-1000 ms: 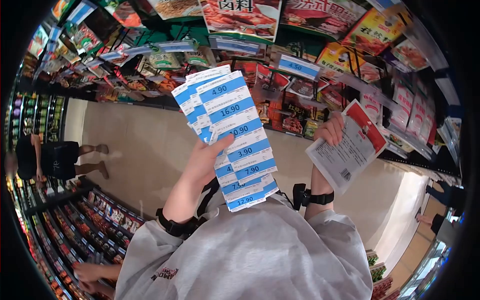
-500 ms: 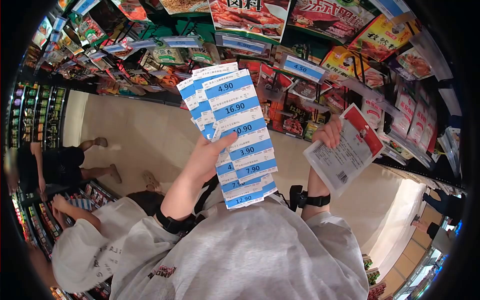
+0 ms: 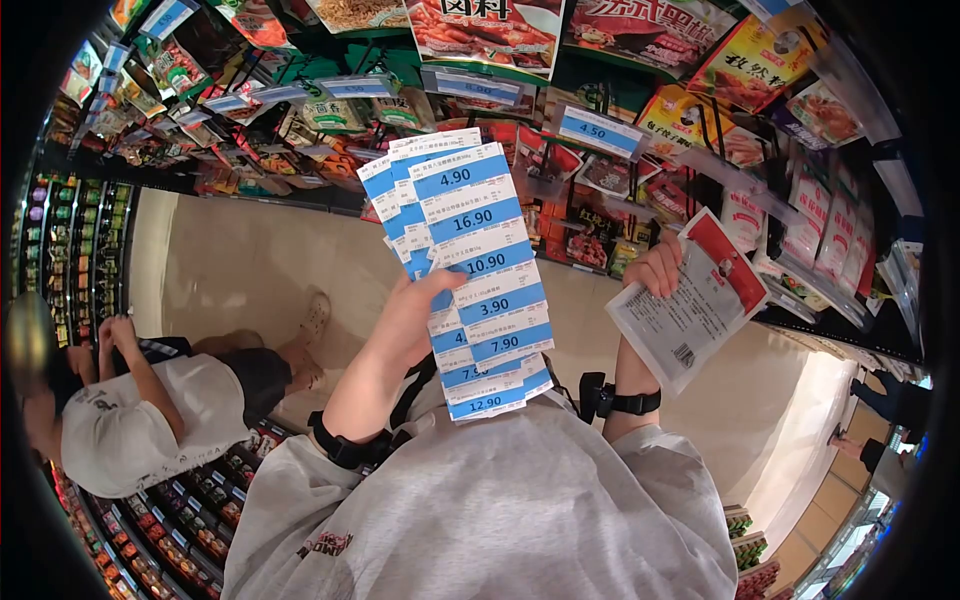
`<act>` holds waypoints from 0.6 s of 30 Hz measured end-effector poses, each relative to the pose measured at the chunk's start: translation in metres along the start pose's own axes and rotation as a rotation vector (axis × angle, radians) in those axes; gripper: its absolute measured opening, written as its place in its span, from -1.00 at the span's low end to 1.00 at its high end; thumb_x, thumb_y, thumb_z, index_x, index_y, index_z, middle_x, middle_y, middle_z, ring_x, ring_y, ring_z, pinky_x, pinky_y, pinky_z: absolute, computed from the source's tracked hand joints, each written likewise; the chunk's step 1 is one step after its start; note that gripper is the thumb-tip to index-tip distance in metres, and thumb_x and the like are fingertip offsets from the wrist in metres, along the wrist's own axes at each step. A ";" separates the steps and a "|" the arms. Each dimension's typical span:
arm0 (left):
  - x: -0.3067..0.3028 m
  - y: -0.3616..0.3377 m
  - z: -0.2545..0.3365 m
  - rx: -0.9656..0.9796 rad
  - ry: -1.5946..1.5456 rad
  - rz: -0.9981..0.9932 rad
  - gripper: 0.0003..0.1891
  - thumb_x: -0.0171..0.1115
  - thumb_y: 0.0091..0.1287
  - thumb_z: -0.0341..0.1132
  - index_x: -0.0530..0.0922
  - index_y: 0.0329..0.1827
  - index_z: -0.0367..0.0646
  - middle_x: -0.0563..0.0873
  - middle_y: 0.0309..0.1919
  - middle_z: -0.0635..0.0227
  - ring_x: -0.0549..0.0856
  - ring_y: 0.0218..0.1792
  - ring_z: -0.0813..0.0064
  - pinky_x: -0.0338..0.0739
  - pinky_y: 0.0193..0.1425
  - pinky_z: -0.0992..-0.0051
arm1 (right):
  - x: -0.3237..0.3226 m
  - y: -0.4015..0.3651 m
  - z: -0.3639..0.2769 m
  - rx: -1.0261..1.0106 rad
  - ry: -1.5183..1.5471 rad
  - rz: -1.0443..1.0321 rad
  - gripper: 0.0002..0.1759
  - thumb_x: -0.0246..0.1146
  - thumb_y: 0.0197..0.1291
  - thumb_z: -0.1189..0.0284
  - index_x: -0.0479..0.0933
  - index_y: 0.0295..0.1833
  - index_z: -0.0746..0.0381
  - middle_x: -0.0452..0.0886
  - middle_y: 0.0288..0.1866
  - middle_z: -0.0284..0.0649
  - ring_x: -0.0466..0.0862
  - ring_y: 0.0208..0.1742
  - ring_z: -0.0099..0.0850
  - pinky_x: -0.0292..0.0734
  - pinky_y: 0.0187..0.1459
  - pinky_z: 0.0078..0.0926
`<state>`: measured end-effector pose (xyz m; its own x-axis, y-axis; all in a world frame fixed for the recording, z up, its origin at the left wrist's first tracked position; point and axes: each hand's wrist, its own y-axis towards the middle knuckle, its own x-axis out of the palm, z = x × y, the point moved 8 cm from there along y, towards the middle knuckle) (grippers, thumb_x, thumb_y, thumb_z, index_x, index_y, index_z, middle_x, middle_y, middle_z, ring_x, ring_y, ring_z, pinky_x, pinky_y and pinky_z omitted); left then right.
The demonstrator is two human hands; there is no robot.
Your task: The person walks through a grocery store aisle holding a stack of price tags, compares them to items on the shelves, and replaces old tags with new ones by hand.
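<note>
My left hand (image 3: pixel 408 325) grips a fanned stack of blue-and-white price labels (image 3: pixel 490 262) in front of my chest, the thumb pressed on the printed side. Prices such as 4.90, 16.90 and 12.90 show on the strips; those underneath are partly covered. My right hand (image 3: pixel 655 268) pinches the upper left edge of a flat seasoning packet (image 3: pixel 690 305), red at the top and grey-white below, with small print and a barcode facing me. The packet hangs tilted, apart from the labels and just in front of the shelf goods.
Ahead, hanging food packets (image 3: pixel 490 40) fill the rack, with shelf price tags (image 3: pixel 600 132) along its rails. Another person in a pale shirt (image 3: pixel 150 420) stands on the left beside stocked shelves (image 3: pixel 75 250). Further people are partly visible at the right edge. Pale floor (image 3: pixel 260 260) lies between the racks.
The person in the pale shirt has moved forward along the left side, now hiding much of the dark-clothed person there. My hands, the labels and the packet stay almost where they were.
</note>
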<state>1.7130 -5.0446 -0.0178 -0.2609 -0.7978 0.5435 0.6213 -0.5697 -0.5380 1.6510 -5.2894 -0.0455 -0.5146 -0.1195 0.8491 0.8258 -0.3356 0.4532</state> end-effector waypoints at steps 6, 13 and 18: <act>0.002 -0.002 -0.005 -0.042 -0.099 -0.076 -0.53 -0.02 0.17 -0.35 0.26 0.17 -0.30 0.47 0.04 0.17 0.51 0.03 0.29 0.42 0.11 0.32 | -0.001 -0.004 -0.001 0.007 0.000 -0.018 -0.81 -0.10 0.27 0.42 0.18 -0.40 0.21 0.34 -0.65 -0.27 0.38 -0.65 -0.50 0.31 -0.60 -0.63; 0.001 -0.005 -0.006 -0.062 -0.157 -0.057 -0.52 -0.04 0.19 -0.31 0.25 0.18 -0.30 0.47 0.06 0.14 0.50 0.06 0.25 0.40 0.12 0.29 | 0.000 -0.004 0.001 0.012 -0.010 0.006 -0.81 -0.09 0.27 0.41 0.18 -0.40 0.21 0.33 -0.66 -0.27 0.37 -0.64 -0.50 0.31 -0.60 -0.63; 0.000 -0.007 -0.006 -0.060 -0.136 -0.040 -0.54 -0.05 0.20 -0.30 0.28 0.16 -0.30 0.50 0.03 0.17 0.52 0.03 0.29 0.42 0.10 0.32 | 0.001 -0.006 0.006 -0.013 -0.049 0.143 -0.80 -0.05 0.25 0.37 0.20 -0.41 0.20 0.26 -0.70 -0.34 0.32 -0.67 -0.53 0.30 -0.60 -0.61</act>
<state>1.7038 -5.0419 -0.0177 -0.1794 -0.7425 0.6453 0.5659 -0.6145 -0.5497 1.6470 -5.2815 -0.0462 -0.3795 -0.1209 0.9173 0.8867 -0.3307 0.3233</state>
